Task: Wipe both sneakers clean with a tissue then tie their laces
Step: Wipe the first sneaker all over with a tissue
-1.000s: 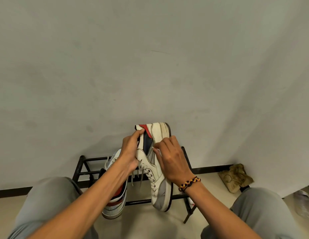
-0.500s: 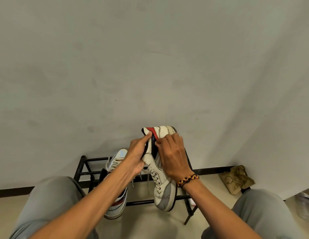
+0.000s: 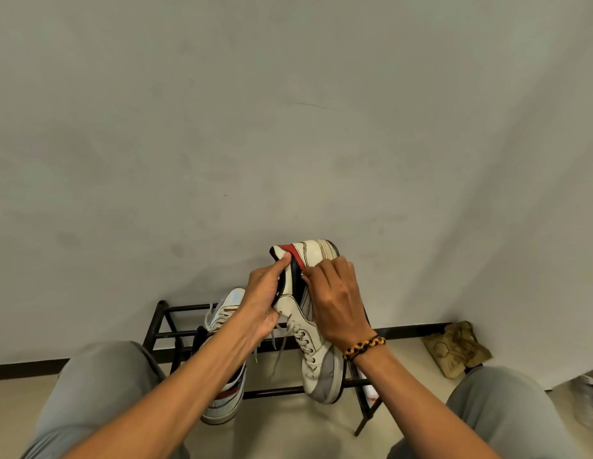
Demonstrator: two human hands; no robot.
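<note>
1. The grey wall filled most of the scene, from nine o'clock round to three o'clock.
2. The person's grey-trousered knees sat low at seven and five o'clock.
3. A black metal shoe rack stood against the wall just below centre, on the pale floor.
4. The held sneaker, white with a red and dark heel and a grey toe, was lifted in front of the rack near six o'clock, heel up, toe down, its laces hanging loose and untied.
5. The second sneaker lay on the rack at about seven o'clock of the first, partly hidden behind the left forearm.
6. The left hand gripped the held sneaker at the collar, thumb up near the heel, fingers curled round the opening.
7. The right hand pressed against the shoe's side with fingers bent; I could not tell whether a tissue was under them.
8. A crumpled tan bag lay on the floor at four o'clock.
9. A braided bracelet circled the right wrist.
</note>
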